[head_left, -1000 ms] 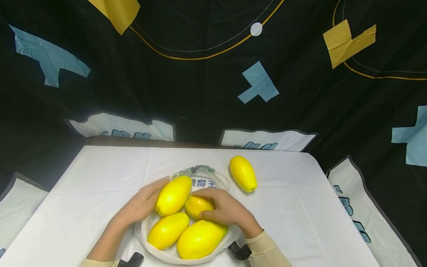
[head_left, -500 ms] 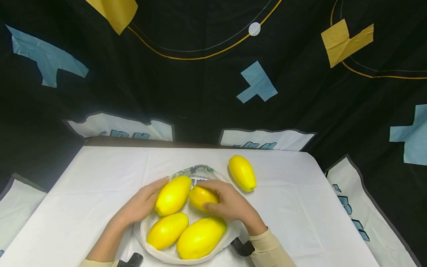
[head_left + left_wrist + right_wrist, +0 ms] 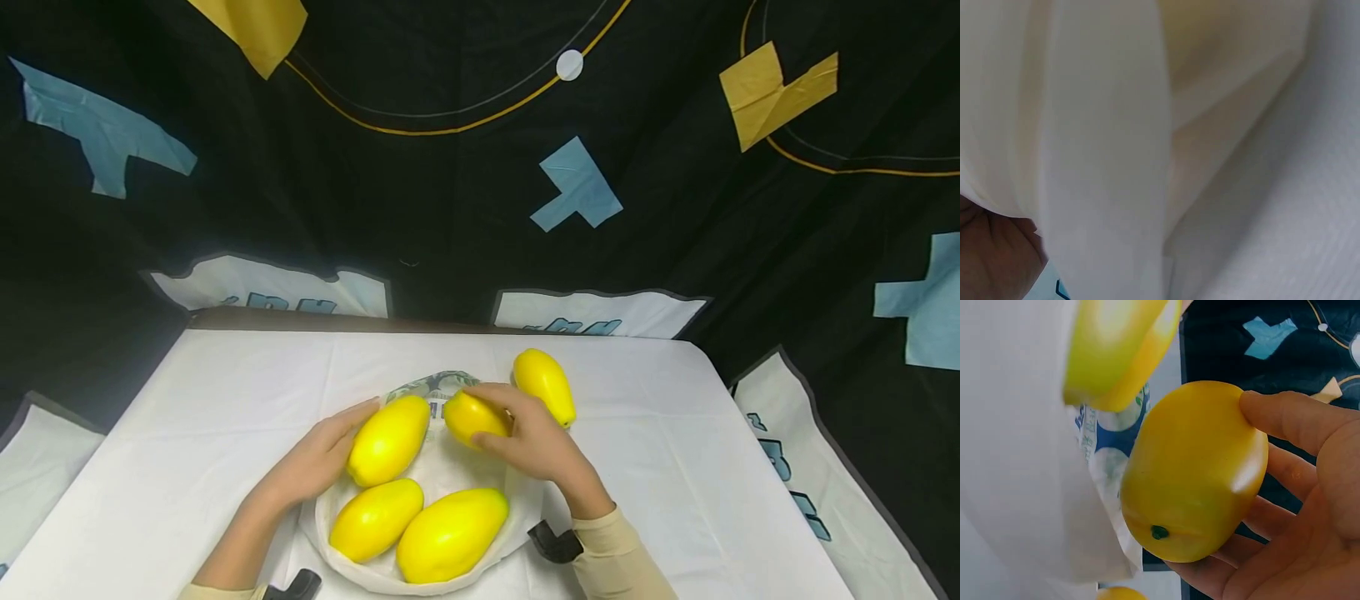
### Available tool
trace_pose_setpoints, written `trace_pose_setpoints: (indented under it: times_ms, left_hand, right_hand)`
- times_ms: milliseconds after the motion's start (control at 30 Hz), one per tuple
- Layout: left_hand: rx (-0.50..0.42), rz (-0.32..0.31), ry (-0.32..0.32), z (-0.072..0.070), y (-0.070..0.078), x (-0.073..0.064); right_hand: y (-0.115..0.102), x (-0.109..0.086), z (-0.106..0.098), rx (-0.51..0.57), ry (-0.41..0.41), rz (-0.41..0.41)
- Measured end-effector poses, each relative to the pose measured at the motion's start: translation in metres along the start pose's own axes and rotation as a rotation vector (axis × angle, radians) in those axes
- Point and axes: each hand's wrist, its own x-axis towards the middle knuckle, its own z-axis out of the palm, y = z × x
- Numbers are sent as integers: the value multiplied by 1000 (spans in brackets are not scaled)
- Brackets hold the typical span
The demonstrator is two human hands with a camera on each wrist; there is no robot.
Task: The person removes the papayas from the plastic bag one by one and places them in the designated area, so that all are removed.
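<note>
A white plastic bag (image 3: 446,471) with printing at its far rim lies spread on the table, with three yellow oval fruits inside: a far-left fruit (image 3: 390,440), a near-left fruit (image 3: 377,521) and a near-right fruit (image 3: 453,536). My right hand (image 3: 528,429) grips another yellow oval fruit (image 3: 476,419) over the bag's far right side. Its green stem end shows in the right wrist view, with the thumb (image 3: 1279,419) on one side. My left hand (image 3: 322,454) rests at the bag's left side, fingers extended beside the far-left fruit; its fingertips are partly hidden.
One more yellow fruit (image 3: 545,385) lies outside the bag, just behind the right hand. A white cloth covers the table (image 3: 675,467). Behind it hangs a black cloth backdrop (image 3: 450,225) with blue and yellow shapes. Bag film fills much of the left wrist view.
My right hand has lifted the gripped fruit from among the others and carried it away and to the right. The left hand stays where it was.
</note>
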Motion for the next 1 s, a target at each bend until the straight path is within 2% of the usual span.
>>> trace_pose_setpoints:
  times_ms: [600, 1000]
  left_hand:
    - [12, -9, -2, 0, 3, 0]
    - [5, -11, -5, 0, 3, -1]
  right_hand:
    - [18, -5, -26, -7, 191, 151]
    - [32, -9, -39, 1, 339, 210]
